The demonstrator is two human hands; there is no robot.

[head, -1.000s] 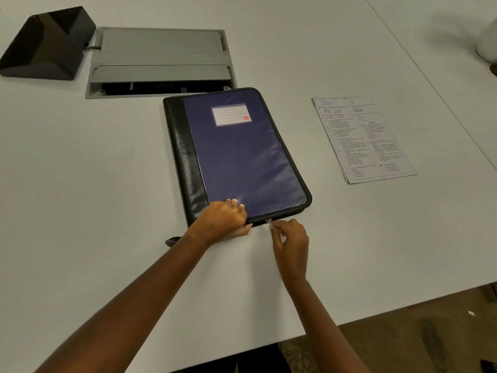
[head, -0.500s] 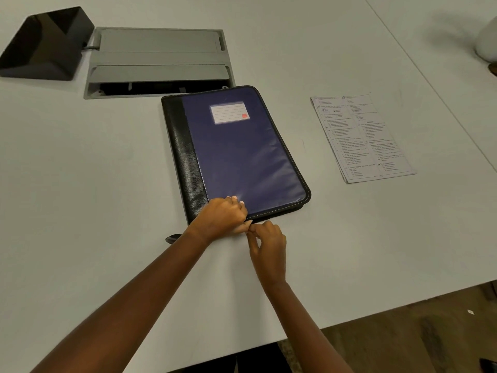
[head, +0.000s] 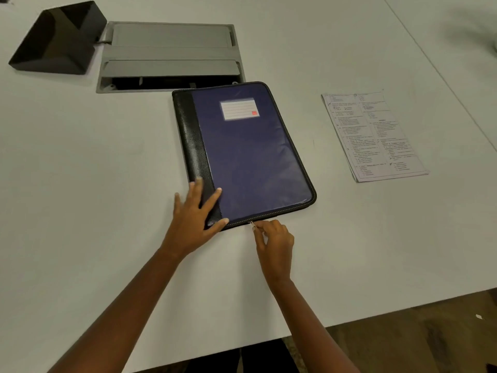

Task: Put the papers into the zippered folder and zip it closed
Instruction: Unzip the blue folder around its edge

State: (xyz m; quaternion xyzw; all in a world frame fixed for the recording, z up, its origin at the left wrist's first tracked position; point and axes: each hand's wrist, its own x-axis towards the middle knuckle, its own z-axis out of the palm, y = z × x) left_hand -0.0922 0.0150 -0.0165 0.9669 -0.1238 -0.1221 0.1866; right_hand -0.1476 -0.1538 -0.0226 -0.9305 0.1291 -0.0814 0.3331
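The white table (head: 80,184) carries the blue-and-black zippered folder (head: 250,157), lying flat with its near black-spine corner under the spread, straight fingers (head: 212,200) of the left hand (head: 191,224). The papers (head: 373,135) lie outside the folder, well off to the right of both hands. The right hand (head: 274,243) has its fingers (head: 259,230) curled, pinching the small metal zipper pull (head: 252,225) at the folder's near edge, just right of the left fingers.

One folder (head: 250,157), one paper stack (head: 373,135), two hands (head: 194,219) (head: 274,244), one black box (head: 59,39), one panel (head: 169,52).
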